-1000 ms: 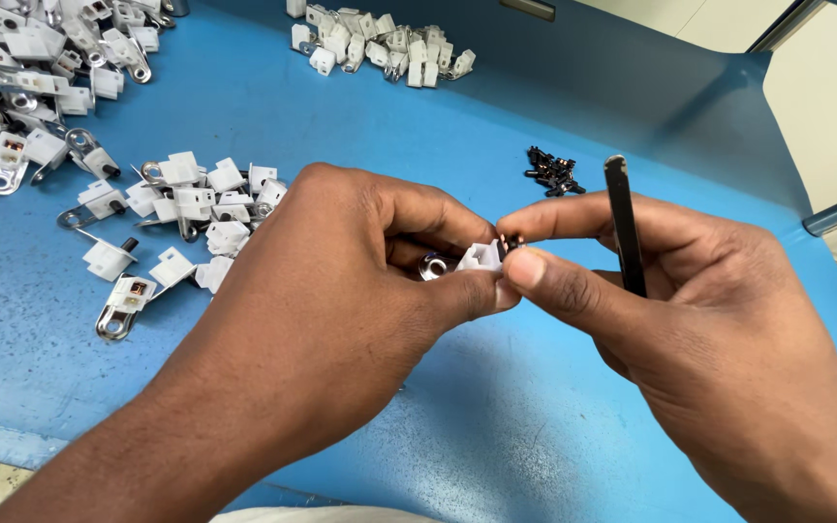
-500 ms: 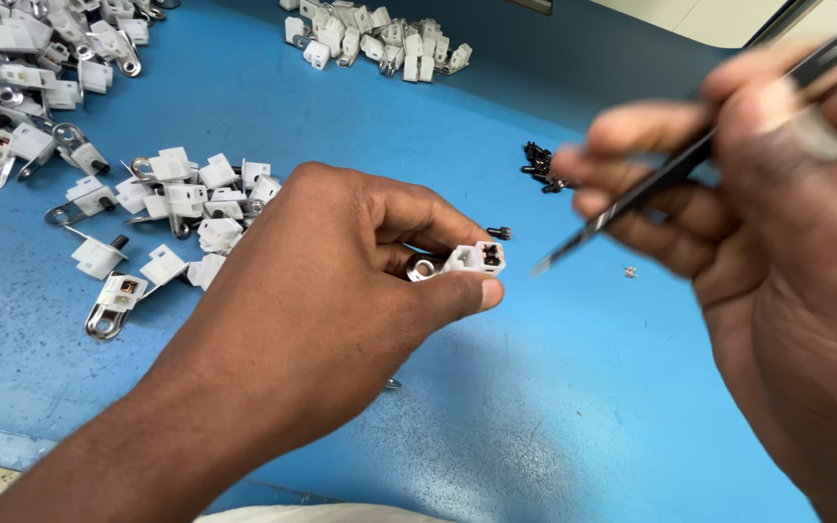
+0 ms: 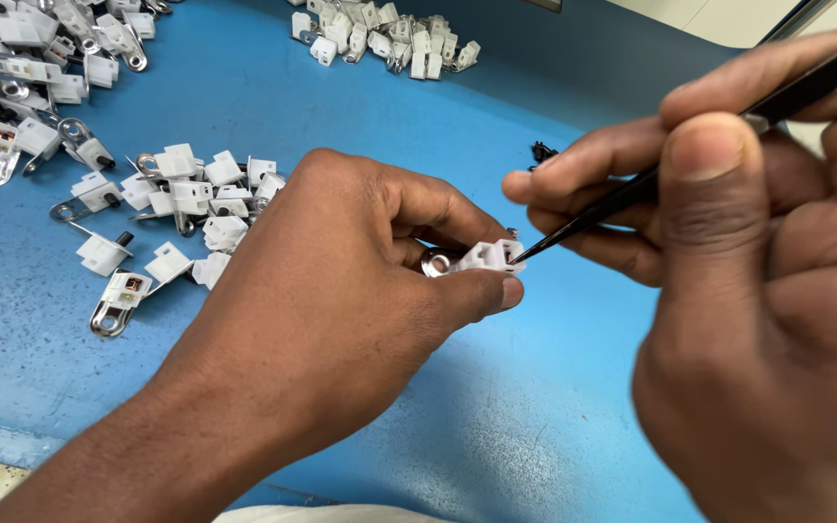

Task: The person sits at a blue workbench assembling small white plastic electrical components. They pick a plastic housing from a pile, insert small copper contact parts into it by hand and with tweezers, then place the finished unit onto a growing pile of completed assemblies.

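Two hands work: the left hand [image 3: 341, 291] pinches a white connector [image 3: 489, 256]; the right hand [image 3: 758, 252] grips black tweezers [image 3: 632, 194], tip touching it. Loose white connectors [image 3: 186, 203] lie at nine o'clock.

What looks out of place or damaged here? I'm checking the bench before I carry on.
Nothing stands out. The left hand holds one white plastic part, and the right hand touches black tweezers to it. The other white parts lie in loose heaps on the blue mat, none visibly broken.
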